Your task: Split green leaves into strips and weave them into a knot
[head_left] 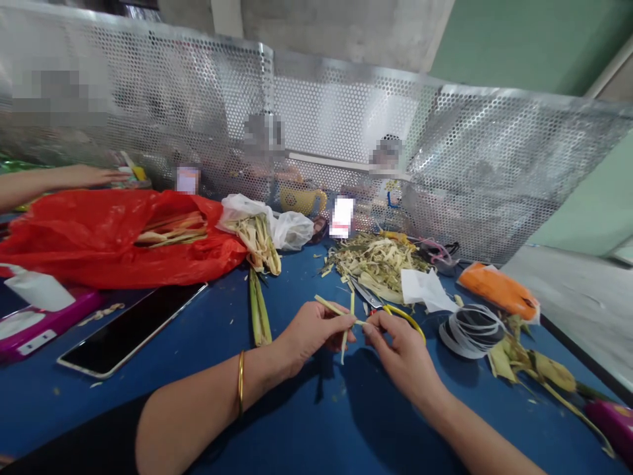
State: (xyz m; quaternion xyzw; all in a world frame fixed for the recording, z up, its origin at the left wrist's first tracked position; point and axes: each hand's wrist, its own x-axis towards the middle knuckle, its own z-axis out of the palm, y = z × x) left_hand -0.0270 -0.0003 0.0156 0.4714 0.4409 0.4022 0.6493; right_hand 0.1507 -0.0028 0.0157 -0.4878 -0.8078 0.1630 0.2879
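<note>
Above the blue table, my left hand (pixel 316 333) pinches crossed pale green leaf strips (pixel 329 305) between thumb and fingers. One strip runs up and down through the pinch, another slants across it. My right hand (pixel 398 343) is closed on the right end of the slanting strip, close beside the left fingertips. Just behind my right hand lie scissors (pixel 366 293) with yellow handles, partly hidden by it. A heap of shredded leaf scraps (pixel 378 260) lies beyond them. To the left of my hands rests a green stalk (pixel 258 307).
A red plastic bag (pixel 113 264) holding dried husks spreads over the left side, with a black phone (pixel 136 326) before it. A ribbon spool (pixel 469 333), an orange packet (pixel 499 290) and dry leaves lie right. Behind stands a perforated metal screen (pixel 341 112). Another person's arm (pixel 54 178) reaches in at left.
</note>
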